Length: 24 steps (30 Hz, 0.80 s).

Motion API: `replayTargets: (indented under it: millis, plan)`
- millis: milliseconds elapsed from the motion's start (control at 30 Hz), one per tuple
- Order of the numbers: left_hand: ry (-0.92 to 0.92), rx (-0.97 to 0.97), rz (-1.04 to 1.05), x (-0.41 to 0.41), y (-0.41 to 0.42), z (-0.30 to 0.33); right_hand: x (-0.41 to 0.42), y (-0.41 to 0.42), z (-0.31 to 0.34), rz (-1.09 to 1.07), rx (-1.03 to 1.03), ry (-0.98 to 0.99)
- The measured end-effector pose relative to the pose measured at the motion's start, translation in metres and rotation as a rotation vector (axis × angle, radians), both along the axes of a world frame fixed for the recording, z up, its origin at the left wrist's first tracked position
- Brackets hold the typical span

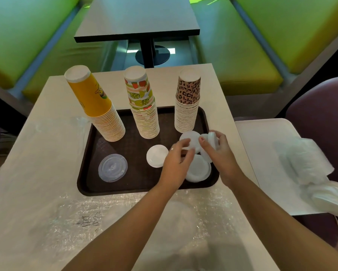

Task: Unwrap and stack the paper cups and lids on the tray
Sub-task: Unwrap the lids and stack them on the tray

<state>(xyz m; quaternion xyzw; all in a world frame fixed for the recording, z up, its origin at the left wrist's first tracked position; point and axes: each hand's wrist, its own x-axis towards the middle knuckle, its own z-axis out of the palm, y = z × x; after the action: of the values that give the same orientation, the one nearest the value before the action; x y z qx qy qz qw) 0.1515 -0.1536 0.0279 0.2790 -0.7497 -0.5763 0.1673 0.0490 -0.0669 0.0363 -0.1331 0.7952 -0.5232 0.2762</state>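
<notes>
Nearest, ahead of the tray (pixel 82 184): crumpled clear wrap (pixel 125 218) spread over the counter (pixel 27 153). On the tray's near right corner, loose white lids (pixel 198 169) lying flat, faces up, overlapping untidily rather than stacked; one more white lid (pixel 156 155) just left of them, and a clear lid (pixel 112 167) alone at the tray's near left. Left hand (pixel 177 163) over the loose lids, fingers curled, pinching one lid's edge. Right hand (pixel 219 153) at the tray's right rim, fingers wrapped round a short stack of lids (pixel 210 140) held on edge, its axis roughly level. Along the tray's far side, three upside-down cup towers, long axes upright: yellow stack (pixel 97 106) leaning left, fruit-print stack (pixel 143 104), leopard-print stack (pixel 187 102). Likely risks: a sideways knock from either forearm toppling the leaning yellow tower; the thin on-edge lids slipping and fanning out; lids skidding off the tray's right rim. Right of the tray, further wrapped lids (pixel 308 165).
</notes>
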Motion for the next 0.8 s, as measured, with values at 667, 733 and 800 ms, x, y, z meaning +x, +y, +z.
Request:
replayTargets:
  millis: [667,733,800]
  plan:
    - [-0.341,-0.291,0.039,-0.057,-0.039,-0.007,-0.030,-0.031,-0.020,0.047,0.011,0.086]
    - [-0.416,-0.345,0.018,-0.058,-0.041,-0.009,-0.031,-0.032,-0.024,0.064,0.048,0.111]
    - [-0.488,-0.382,-0.004,-0.058,-0.042,-0.010,-0.030,-0.032,-0.029,0.081,0.091,0.124]
